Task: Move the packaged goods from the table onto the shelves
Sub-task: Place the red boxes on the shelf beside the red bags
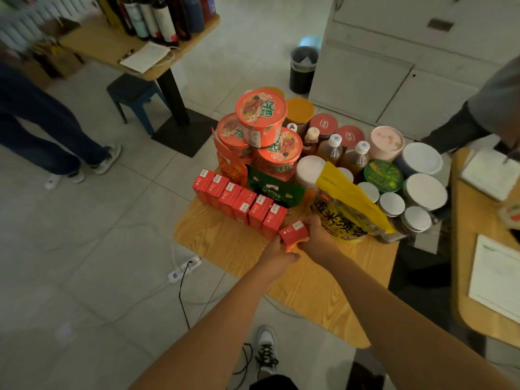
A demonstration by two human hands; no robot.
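A small wooden table (233,243) carries packaged goods. Several red cartons (239,201) stand in a row near its front left. One more red carton (292,234) is tilted at the row's right end, held between both hands. My left hand (277,253) grips its lower left side. My right hand (316,235) holds its right side. Behind stand stacked red noodle cups (261,119), a green snack bag (277,190), a yellow bag (344,209), bottles (332,149) and white-lidded jars (423,191).
A power strip (184,267) with cables lies on the floor left of the table. A second table (112,49) with dark bottles stands at the back left, a stool (132,94) under it. A bin (303,68) and white cabinets are behind. People stand at left and right.
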